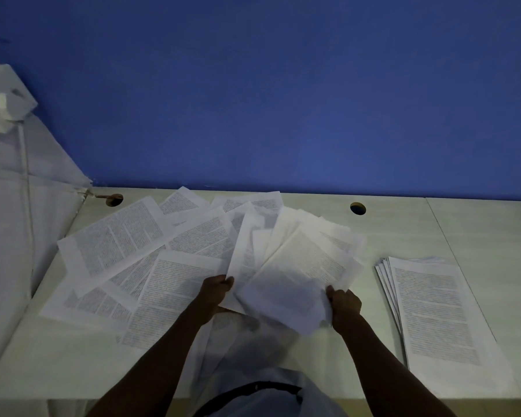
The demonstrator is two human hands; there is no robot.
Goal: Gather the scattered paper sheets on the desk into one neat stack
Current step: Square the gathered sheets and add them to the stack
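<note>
Both hands, left hand [215,291] and right hand [343,305], grip a messy bunch of printed sheets [295,266] mid-table [403,230], neat stack [439,314] near the right edge.

Person, seen from a head-worn camera. Two bare forearms enter from the lower edge; no sleeves, watch, rings or bands show on either. Left grip [215,291] and right grip [343,305]: bare hands, no gloves. Below and between the grips, at the lower edge: a pale, light-coloured garment [262,398] over the torso, crossed by a dark curved strap [253,388]. Dim light; finer detail of the cloth cannot be told.
</note>
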